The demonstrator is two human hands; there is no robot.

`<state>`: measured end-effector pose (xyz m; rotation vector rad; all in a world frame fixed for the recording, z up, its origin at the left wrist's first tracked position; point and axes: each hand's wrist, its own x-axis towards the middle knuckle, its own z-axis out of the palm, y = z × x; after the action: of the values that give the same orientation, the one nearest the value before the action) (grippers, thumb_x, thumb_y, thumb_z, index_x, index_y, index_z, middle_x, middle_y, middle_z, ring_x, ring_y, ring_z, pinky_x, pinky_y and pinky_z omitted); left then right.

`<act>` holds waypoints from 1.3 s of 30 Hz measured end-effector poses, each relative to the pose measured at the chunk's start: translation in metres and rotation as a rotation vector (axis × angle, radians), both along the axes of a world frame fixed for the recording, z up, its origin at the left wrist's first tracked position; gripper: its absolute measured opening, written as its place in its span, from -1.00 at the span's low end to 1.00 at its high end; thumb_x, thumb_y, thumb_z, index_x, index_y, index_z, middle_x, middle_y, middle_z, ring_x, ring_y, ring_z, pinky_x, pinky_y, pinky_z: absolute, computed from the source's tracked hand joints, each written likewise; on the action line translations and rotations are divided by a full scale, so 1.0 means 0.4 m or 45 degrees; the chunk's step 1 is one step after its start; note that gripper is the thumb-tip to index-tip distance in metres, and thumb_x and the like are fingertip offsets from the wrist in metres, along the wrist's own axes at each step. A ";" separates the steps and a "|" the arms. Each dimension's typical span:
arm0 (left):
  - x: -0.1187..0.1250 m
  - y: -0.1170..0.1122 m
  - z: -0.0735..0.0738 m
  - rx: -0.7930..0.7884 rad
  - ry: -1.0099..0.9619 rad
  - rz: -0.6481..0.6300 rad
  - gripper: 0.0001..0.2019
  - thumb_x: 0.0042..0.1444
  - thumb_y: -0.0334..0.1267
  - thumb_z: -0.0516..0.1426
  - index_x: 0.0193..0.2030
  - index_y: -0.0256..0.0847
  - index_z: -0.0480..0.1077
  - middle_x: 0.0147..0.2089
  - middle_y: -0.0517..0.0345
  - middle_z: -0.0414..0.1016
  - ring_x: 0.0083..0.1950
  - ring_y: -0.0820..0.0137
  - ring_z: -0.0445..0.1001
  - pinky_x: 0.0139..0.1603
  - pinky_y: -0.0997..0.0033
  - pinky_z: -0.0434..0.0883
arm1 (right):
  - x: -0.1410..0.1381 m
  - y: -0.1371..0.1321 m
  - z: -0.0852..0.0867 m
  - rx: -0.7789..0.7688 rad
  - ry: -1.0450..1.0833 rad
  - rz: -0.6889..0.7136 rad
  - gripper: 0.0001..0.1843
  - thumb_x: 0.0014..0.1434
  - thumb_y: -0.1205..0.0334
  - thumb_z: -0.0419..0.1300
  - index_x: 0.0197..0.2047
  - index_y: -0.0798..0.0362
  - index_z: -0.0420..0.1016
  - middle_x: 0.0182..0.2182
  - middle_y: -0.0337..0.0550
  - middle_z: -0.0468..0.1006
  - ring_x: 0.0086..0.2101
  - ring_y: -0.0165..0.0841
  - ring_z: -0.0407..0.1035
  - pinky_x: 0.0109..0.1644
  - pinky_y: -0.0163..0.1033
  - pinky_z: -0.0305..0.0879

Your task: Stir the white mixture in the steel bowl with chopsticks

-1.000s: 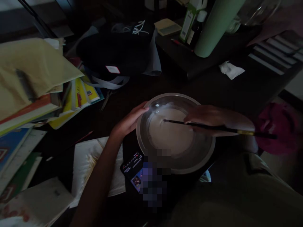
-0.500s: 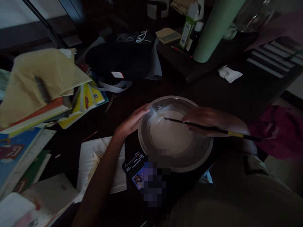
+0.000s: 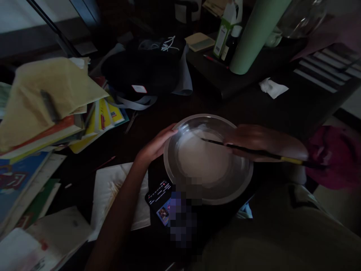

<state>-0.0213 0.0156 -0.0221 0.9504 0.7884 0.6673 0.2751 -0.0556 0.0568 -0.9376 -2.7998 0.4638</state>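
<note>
We see a metal bowl (image 3: 242, 180) sitting on the dark desk (image 3: 282, 109) right in front of us, holding a pale, whitish liquid (image 3: 203, 158) that fills its bottom. Our left hand (image 3: 156, 145) rests against the bowl's left rim, fingers curved around the edge and thumb on the outside, steadying it. Our right hand (image 3: 262, 141) hovers over the right half of the bowl, closed around a thin dark stick (image 3: 254, 152) with a yellow band near its far end; the stick's tip points left, over the liquid near the upper part of the bowl. Whether the tip touches the liquid we cannot tell.

Just beside the bowl's lower left edge lies a phone (image 3: 159, 199) with its screen lit, partly on a sheet of white paper (image 3: 113, 192). To the left, a pile of books (image 3: 93, 120) leans under a yellow cloth (image 3: 50, 94). Behind the bowl a black bag (image 3: 141, 71) lies on the desk, and farther back to the right stand a pale green bottle (image 3: 254, 37) and a small green-and-white carton (image 3: 224, 34). A crumpled white tissue (image 3: 272, 87) lies well apart from the bowl, toward the right. A magenta cloth (image 3: 335, 158) sits at the right edge, near the stick's end.
</note>
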 end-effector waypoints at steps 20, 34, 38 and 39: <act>0.001 -0.004 0.008 -0.030 0.040 0.004 -0.67 0.12 -0.18 0.22 0.03 -0.16 0.50 -0.01 0.12 0.58 -0.05 0.36 0.53 -0.08 0.51 0.42 | -0.023 -0.013 0.029 -0.283 0.003 0.474 -0.86 0.38 0.30 0.01 -0.09 0.08 0.37 -0.31 -0.17 0.51 -0.26 -0.42 0.37 -0.12 -0.27 0.25; 0.004 0.000 0.008 -0.004 0.035 -0.005 -0.63 0.10 -0.18 0.22 0.06 -0.18 0.48 -0.01 0.09 0.58 -0.02 0.34 0.53 -0.05 0.50 0.42 | -0.008 -0.008 0.033 -0.222 0.013 0.384 -0.87 0.36 0.29 0.06 -0.06 0.08 0.38 -0.30 -0.16 0.51 -0.25 -0.41 0.36 -0.09 -0.26 0.23; 0.005 0.000 0.008 0.006 0.043 -0.015 -0.62 0.13 -0.16 0.20 0.09 -0.18 0.47 0.00 0.07 0.58 -0.01 0.32 0.53 -0.06 0.48 0.43 | -0.054 -0.003 -0.008 -0.286 0.048 0.283 -0.80 0.39 0.24 0.02 0.01 0.09 0.37 -0.19 -0.10 0.53 -0.19 -0.38 0.38 -0.08 -0.24 0.25; 0.006 -0.001 0.009 0.012 0.049 -0.012 -0.62 0.13 -0.16 0.20 0.09 -0.19 0.47 -0.01 0.06 0.58 -0.02 0.32 0.53 -0.06 0.48 0.43 | -0.055 -0.002 -0.014 -0.273 0.097 0.162 -0.78 0.39 0.22 0.01 0.02 0.09 0.37 -0.16 -0.06 0.53 -0.17 -0.35 0.38 -0.06 -0.20 0.24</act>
<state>-0.0190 0.0154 -0.0184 0.9774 0.8153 0.6464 0.2533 -0.0563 0.0510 -0.7624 -2.7913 0.8134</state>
